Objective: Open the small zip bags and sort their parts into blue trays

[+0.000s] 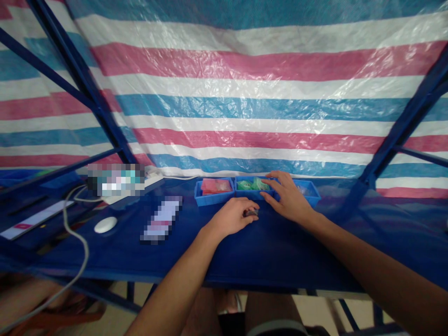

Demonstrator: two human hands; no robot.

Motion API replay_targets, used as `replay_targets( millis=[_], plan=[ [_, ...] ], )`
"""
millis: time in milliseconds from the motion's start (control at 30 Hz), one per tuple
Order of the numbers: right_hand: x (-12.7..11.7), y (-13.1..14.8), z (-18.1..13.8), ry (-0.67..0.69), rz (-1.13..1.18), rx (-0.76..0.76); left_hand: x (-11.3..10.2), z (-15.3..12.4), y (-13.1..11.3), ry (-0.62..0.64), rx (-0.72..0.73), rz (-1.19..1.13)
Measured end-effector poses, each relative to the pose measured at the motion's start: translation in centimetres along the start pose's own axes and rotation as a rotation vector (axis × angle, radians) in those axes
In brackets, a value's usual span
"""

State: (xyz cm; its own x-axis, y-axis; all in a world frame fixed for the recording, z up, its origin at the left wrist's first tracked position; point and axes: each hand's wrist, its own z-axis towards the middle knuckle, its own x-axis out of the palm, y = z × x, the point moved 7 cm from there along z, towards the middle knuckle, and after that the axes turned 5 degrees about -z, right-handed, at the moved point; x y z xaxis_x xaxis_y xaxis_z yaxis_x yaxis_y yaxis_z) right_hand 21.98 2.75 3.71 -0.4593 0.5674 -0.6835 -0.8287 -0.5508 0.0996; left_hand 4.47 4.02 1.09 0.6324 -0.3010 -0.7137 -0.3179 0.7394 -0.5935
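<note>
My left hand (233,215) rests on the blue table (273,252) with its fingers curled around a small dark object (251,213). My right hand (287,196) lies just to its right, fingers spread, reaching over the front rim of the middle blue tray (252,192) that holds green packets (250,185). The left blue tray (213,198) holds red packets (216,185). The right blue tray (311,191) holds clear packets, partly hidden by my right hand.
A white round puck (105,224) and a white cable (79,242) lie at the left of the table. A white power strip (149,181) sits at the back. Blue metal frame bars (101,107) and a striped tarp (245,93) enclose the space.
</note>
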Motion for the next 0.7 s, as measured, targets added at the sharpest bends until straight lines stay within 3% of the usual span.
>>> replay_targets(
  millis=[167, 333, 400, 533, 700],
  plan=[
    [-0.7, 1.8, -0.2, -0.048, 0.269, 0.074, -0.7, 0.2, -0.6, -0.230, 0.049, -0.035],
    [3.2, 2.0, -1.4, 0.159, 0.906, 0.353, -0.9, 0.0, -1.2, -0.285, 0.092, -0.023],
    [4.5, 1.8, -1.9, 0.198, 1.059, 0.456, -0.9, 0.0, -1.1, -0.281, 0.080, -0.025],
    [5.6, 0.9, -2.3, 0.230, 1.106, 0.549, -0.9, 0.2, -0.4, -0.295, 0.022, -0.073],
    [5.3, -0.4, -2.3, 0.168, 1.041, 0.592, -0.7, 0.3, 0.7, -0.303, -0.073, -0.182]
  ],
)
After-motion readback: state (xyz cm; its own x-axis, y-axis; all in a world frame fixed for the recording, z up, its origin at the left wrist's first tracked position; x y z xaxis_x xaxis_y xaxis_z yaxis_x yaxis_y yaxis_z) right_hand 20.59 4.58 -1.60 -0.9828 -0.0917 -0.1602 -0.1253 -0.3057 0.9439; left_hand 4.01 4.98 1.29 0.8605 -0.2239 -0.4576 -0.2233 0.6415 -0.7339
